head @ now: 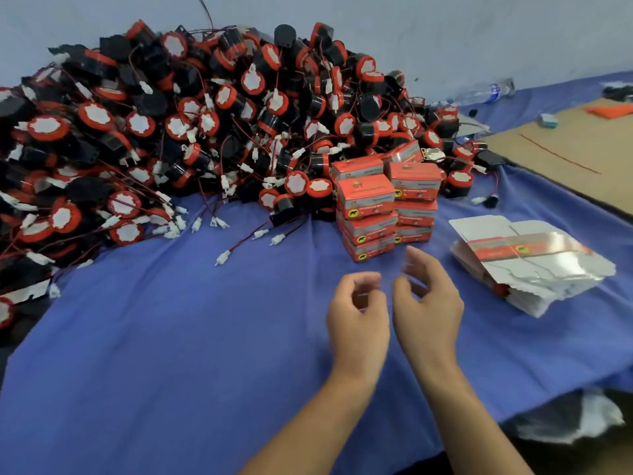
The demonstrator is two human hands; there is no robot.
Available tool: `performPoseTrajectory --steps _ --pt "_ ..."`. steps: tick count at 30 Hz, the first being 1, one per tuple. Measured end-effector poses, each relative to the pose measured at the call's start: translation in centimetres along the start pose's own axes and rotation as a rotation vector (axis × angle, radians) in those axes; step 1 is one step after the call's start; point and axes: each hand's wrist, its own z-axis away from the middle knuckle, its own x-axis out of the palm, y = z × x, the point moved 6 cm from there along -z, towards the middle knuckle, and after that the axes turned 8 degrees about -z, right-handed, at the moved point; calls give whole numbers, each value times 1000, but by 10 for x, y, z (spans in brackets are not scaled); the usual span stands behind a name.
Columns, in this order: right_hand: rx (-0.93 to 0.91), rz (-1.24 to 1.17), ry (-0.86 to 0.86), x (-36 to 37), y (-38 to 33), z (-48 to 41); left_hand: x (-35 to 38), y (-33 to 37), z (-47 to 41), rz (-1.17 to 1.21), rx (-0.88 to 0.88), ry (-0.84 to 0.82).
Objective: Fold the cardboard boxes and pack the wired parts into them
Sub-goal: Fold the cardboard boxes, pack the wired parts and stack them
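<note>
A big heap of wired parts (191, 132), black cylinders with red caps, white labels and thin wires ending in white plugs, covers the left and back of the blue cloth. In front of its right end stand two stacks of folded red boxes (387, 207). A stack of flat unfolded box blanks (537, 265), silver-white with a red stripe, lies to the right. My left hand (358, 313) and my right hand (428, 299) hover side by side just in front of the box stacks, fingers loosely curled and apart, holding nothing.
The blue cloth (171, 337) covers the table, whose front edge drops off at the lower right. A brown cardboard sheet (575, 156) lies at the right rear with an orange piece and a small box on it. A plastic bottle (486, 92) lies against the wall.
</note>
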Motion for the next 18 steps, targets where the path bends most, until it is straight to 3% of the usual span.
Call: performPoseTrajectory --steps 5,10,14,18 --pt "-39 83 215 -63 8 8 58 -19 32 0 -158 -251" --pt "-107 190 391 -109 -3 -11 114 3 24 28 -183 -298" --pt "-177 419 430 -128 -14 -35 147 17 7 -1 -235 -279" --pt "-33 737 335 -136 -18 -74 162 20 -9 -48 -227 -274"
